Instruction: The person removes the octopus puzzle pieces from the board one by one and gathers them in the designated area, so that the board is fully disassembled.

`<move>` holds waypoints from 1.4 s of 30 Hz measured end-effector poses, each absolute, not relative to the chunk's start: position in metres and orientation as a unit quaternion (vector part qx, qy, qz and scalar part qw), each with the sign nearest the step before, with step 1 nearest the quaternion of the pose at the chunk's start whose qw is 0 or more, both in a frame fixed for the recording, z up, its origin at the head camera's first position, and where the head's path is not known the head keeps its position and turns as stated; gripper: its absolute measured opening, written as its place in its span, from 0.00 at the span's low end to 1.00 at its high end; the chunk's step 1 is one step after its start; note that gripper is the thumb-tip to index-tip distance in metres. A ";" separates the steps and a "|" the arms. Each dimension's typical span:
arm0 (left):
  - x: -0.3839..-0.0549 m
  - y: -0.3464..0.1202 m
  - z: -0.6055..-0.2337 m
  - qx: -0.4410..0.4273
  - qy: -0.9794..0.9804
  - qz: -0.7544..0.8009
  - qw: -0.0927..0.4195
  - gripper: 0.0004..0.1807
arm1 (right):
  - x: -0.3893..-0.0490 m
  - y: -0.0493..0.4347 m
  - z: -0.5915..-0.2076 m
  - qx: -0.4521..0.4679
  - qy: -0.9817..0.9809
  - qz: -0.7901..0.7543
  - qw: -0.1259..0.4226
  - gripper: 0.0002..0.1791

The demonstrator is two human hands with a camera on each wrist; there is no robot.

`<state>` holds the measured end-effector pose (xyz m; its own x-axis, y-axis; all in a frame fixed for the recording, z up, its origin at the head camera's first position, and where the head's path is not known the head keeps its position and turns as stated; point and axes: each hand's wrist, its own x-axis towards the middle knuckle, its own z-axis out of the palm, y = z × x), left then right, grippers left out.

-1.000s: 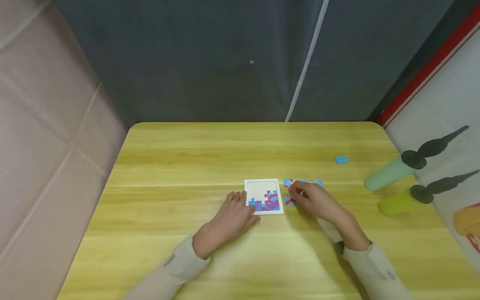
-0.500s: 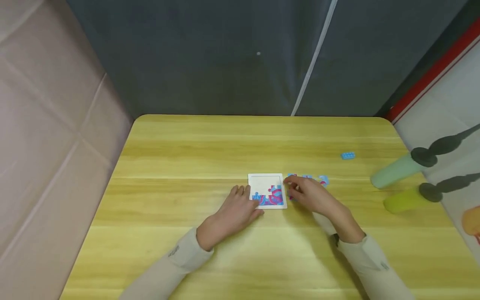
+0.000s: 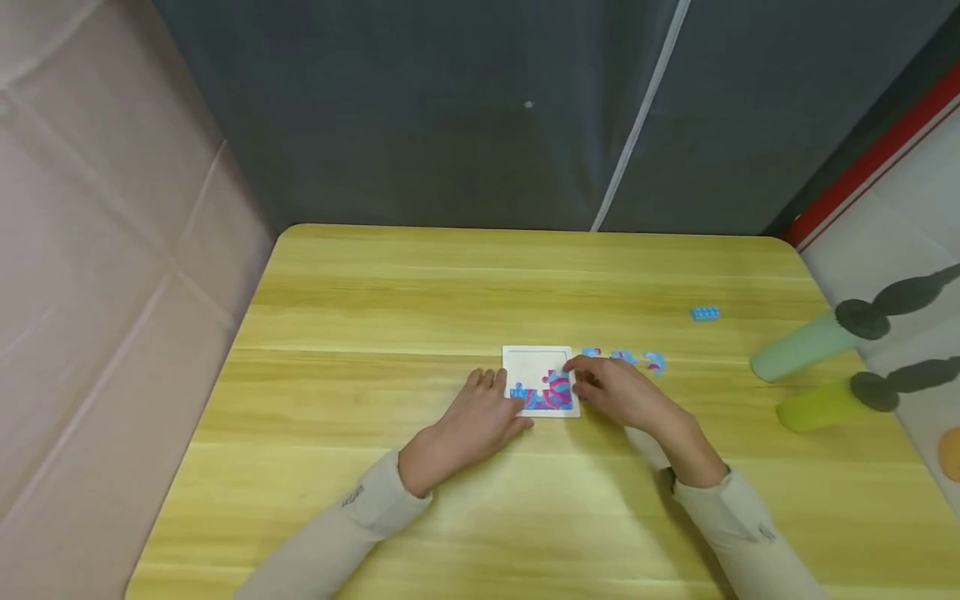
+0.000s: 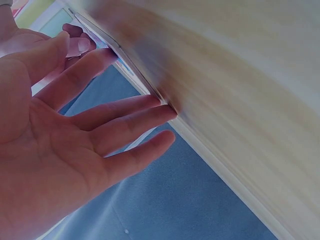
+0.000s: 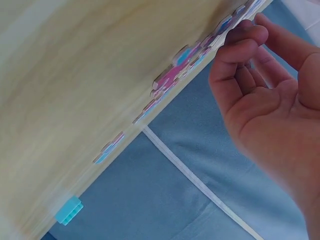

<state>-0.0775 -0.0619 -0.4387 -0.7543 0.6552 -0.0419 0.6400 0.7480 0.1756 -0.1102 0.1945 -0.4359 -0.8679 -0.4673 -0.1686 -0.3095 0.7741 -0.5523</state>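
One jigsaw tray (image 3: 527, 364) on the surface (image 3: 420, 287), my left hand (image 3: 474, 421) straight-fingered against its edge, probably steadying it, my right hand (image 3: 622, 393) curled at the opposite side, can't tell if it's pinching anything.

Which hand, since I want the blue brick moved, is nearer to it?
The right hand, at the right edge of the white tray, left and short of the blue brick. The left hand is farther left, at the tray's left edge.
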 end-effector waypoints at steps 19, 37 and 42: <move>-0.079 -0.061 -0.436 0.347 0.934 0.066 0.044 0.19 | -0.114 0.194 -0.435 -0.204 0.924 -0.281 0.160 0.14; -0.077 -0.061 -0.439 0.345 0.935 0.068 0.046 0.19 | -0.112 0.193 -0.432 -0.178 0.920 -0.327 0.122 0.03; -0.078 -0.061 -0.438 0.345 0.934 0.073 0.051 0.19 | -0.111 0.199 -0.432 -0.176 0.923 -0.326 0.108 0.04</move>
